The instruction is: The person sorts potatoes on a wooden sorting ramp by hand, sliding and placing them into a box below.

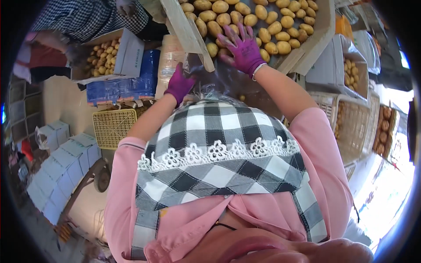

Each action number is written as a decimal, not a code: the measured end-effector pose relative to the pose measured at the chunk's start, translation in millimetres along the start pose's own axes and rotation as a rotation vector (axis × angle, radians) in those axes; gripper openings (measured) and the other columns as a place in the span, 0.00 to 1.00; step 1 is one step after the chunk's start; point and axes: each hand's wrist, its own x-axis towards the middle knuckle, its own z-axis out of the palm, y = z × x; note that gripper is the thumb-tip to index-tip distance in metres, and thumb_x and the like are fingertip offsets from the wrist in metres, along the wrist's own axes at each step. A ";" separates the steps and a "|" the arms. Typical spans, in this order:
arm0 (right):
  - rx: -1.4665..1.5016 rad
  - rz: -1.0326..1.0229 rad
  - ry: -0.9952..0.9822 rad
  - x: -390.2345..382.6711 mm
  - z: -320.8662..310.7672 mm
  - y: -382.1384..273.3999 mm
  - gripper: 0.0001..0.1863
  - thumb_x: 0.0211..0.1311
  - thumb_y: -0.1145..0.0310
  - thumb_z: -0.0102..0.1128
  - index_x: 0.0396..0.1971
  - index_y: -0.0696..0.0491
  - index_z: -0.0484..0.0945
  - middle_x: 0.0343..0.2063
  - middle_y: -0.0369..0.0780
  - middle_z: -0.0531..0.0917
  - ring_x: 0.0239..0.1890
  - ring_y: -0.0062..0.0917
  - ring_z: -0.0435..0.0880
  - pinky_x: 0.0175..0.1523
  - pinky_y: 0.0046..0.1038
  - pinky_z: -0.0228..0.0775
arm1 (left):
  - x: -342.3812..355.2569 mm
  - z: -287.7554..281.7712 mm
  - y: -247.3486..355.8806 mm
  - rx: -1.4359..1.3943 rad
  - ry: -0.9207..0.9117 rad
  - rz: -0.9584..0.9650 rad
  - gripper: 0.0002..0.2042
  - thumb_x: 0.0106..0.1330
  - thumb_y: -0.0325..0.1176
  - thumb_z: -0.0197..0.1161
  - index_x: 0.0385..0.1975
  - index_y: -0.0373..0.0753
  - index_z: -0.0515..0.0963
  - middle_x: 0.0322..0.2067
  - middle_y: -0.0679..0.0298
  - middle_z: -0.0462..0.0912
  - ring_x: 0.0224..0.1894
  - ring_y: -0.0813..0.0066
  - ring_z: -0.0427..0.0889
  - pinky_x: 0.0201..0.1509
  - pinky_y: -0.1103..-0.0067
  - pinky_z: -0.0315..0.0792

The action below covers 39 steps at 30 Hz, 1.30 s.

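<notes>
Our right hand [244, 49] stretches to upper centre, fingers spread flat on potatoes [263, 17]; our left hand [179, 84] curls its grip on clear plastic [210, 81].

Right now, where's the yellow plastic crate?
In the head view the yellow plastic crate sits on the person's left, below the blue wrapped box and just outside the left forearm, with stacked white boxes further left. The left hand is up and right of it.

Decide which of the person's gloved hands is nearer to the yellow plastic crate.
Left. The left hand is at the clear plastic bag, just above and right of the yellow plastic crate; the right hand rests farther off on the potatoes.
</notes>
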 end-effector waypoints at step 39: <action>0.371 0.416 -0.369 -22.2 -64.0 211.8 0.24 0.58 0.63 0.58 0.53 0.55 0.67 0.47 0.48 0.78 0.48 0.36 0.79 0.52 0.32 0.71 | -13.7 23.7 115.0 -1.330 -0.586 -0.619 0.35 0.63 0.60 0.51 0.63 0.44 0.55 0.62 0.60 0.61 0.63 0.63 0.63 0.67 0.58 0.57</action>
